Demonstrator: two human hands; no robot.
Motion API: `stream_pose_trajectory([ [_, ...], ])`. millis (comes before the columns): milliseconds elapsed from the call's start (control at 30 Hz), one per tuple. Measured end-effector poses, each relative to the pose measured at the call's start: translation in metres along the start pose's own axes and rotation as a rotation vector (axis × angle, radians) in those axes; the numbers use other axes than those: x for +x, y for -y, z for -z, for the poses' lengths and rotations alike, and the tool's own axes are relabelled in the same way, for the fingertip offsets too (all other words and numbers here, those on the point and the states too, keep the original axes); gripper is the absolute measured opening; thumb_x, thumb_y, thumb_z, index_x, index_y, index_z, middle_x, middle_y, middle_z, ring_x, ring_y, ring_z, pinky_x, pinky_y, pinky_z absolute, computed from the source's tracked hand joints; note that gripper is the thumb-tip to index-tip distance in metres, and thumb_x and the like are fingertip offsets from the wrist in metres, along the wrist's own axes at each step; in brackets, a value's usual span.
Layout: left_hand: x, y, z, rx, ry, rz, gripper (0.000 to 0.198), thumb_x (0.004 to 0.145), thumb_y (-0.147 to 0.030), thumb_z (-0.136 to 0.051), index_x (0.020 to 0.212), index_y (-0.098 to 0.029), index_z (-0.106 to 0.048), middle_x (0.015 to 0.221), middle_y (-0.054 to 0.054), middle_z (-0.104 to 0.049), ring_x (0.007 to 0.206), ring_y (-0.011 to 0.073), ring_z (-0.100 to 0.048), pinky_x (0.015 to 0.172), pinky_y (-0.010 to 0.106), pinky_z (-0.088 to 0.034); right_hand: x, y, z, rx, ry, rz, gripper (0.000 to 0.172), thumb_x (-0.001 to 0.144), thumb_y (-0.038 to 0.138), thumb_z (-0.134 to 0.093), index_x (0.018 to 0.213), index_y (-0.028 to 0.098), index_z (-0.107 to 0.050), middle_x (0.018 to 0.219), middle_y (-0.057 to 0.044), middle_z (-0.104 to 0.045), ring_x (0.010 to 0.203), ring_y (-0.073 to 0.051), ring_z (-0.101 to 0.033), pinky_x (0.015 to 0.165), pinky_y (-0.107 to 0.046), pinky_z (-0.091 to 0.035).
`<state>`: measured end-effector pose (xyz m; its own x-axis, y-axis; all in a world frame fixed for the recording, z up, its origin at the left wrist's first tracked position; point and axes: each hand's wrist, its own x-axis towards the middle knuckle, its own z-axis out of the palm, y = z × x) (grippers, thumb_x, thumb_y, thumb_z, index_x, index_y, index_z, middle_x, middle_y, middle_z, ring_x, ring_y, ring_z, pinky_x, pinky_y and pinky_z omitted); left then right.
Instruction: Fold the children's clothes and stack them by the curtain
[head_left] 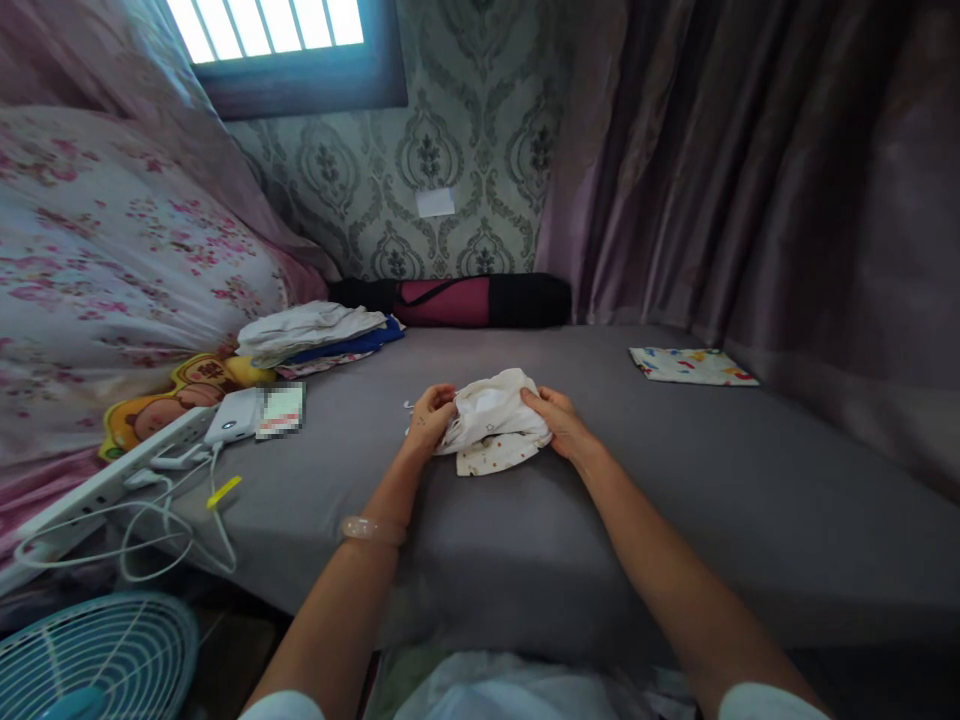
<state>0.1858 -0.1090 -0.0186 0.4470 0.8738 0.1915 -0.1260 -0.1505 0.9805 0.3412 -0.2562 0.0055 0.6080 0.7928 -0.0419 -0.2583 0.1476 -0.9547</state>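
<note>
A small white garment (491, 420) with a faint printed pattern lies bunched on the grey bed sheet (675, 480) in the middle of the view. My left hand (429, 418) is closed on its left edge, fingers curled into the cloth. On the garment's right side my right hand (559, 420) grips it with the fingers pressed onto the fabric. A clear bangle (373, 529) sits on my left wrist.
A stack of folded clothes (319, 333) lies at the back left, a folded patterned cloth (691, 365) at the back right. A black and pink rolled bag (465, 300) rests against the wall. A power strip (112, 475), charger cables and a fan (90, 660) are at the left.
</note>
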Motion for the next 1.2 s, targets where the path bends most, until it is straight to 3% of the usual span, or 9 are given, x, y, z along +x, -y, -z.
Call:
stream_pose_trajectory([
  [200, 0.001, 0.006, 0.001, 0.119, 0.097, -0.068, 0.040, 0.054, -0.017, -0.054, 0.092, -0.014, -0.065, 0.090, 0.005, -0.069, 0.087, 0.0202, -0.062, 0.084, 0.033, -0.048, 0.000, 0.006, 0.005, 0.006, 0.064, 0.051, 0.044, 0.055, 0.056, -0.080, 0.072, 0.018, -0.066, 0.060, 0.002, -0.065, 0.052, -0.011, -0.055, 0.051, -0.022, -0.041],
  [333, -0.001, 0.009, 0.003, 0.201, 0.105, -0.063, 0.045, 0.057, -0.014, -0.050, 0.099, -0.014, -0.067, 0.098, 0.007, -0.069, 0.093, 0.0208, -0.062, 0.086, 0.033, -0.048, 0.003, 0.006, 0.008, 0.012, 0.082, 0.068, 0.041, 0.062, 0.056, -0.077, 0.078, 0.019, -0.068, 0.068, 0.000, -0.070, 0.059, -0.015, -0.061, 0.058, -0.025, -0.047],
  [500, 0.000, 0.015, 0.005, 0.315, 0.142, -0.004, 0.061, 0.060, -0.011, -0.050, 0.120, -0.016, -0.061, 0.116, 0.008, -0.064, 0.083, 0.0178, -0.063, 0.083, 0.034, -0.051, 0.001, 0.009, 0.006, -0.021, 0.068, 0.030, 0.034, 0.072, 0.053, -0.071, 0.082, 0.020, -0.069, 0.076, -0.004, -0.073, 0.067, -0.019, -0.066, 0.061, -0.028, -0.049],
  [633, -0.001, 0.014, 0.004, 0.305, 0.160, -0.036, 0.063, 0.059, -0.008, -0.051, 0.121, -0.016, -0.060, 0.124, 0.010, -0.062, 0.109, 0.0238, -0.059, 0.096, 0.037, -0.046, 0.001, 0.009, 0.009, -0.056, 0.056, 0.001, 0.043, 0.075, 0.062, -0.062, 0.078, 0.019, -0.067, 0.073, -0.005, -0.072, 0.071, -0.021, -0.066, 0.059, -0.028, -0.048],
  [767, -0.004, 0.006, 0.001, 0.299, 0.201, -0.028, 0.057, 0.059, -0.008, -0.054, 0.115, -0.015, -0.061, 0.121, 0.011, -0.064, 0.118, 0.0255, -0.055, 0.104, 0.040, -0.040, 0.004, 0.007, 0.015, -0.090, 0.089, -0.010, 0.058, 0.073, 0.074, -0.054, 0.075, 0.017, -0.066, 0.068, -0.005, -0.069, 0.071, -0.020, -0.065, 0.058, -0.026, -0.044],
  [967, -0.007, 0.001, 0.001, 0.341, 0.220, -0.015, 0.055, 0.061, -0.008, -0.054, 0.115, -0.017, -0.061, 0.120, 0.009, -0.065, 0.115, 0.0250, -0.057, 0.104, 0.041, -0.041, 0.006, 0.004, 0.018, -0.118, 0.076, 0.000, 0.063, 0.070, 0.078, -0.053, 0.076, 0.017, -0.068, 0.068, -0.005, -0.069, 0.074, -0.022, -0.064, 0.061, -0.027, -0.043],
  [1200, -0.006, -0.002, -0.001, 0.393, 0.186, -0.020, 0.054, 0.059, -0.011, -0.058, 0.113, -0.014, -0.063, 0.109, 0.009, -0.066, 0.102, 0.0234, -0.061, 0.091, 0.035, -0.047, 0.004, 0.005, 0.019, -0.136, 0.088, 0.000, 0.063, 0.074, 0.076, -0.051, 0.077, 0.016, -0.069, 0.066, -0.004, -0.067, 0.068, -0.019, -0.062, 0.059, -0.027, -0.041],
])
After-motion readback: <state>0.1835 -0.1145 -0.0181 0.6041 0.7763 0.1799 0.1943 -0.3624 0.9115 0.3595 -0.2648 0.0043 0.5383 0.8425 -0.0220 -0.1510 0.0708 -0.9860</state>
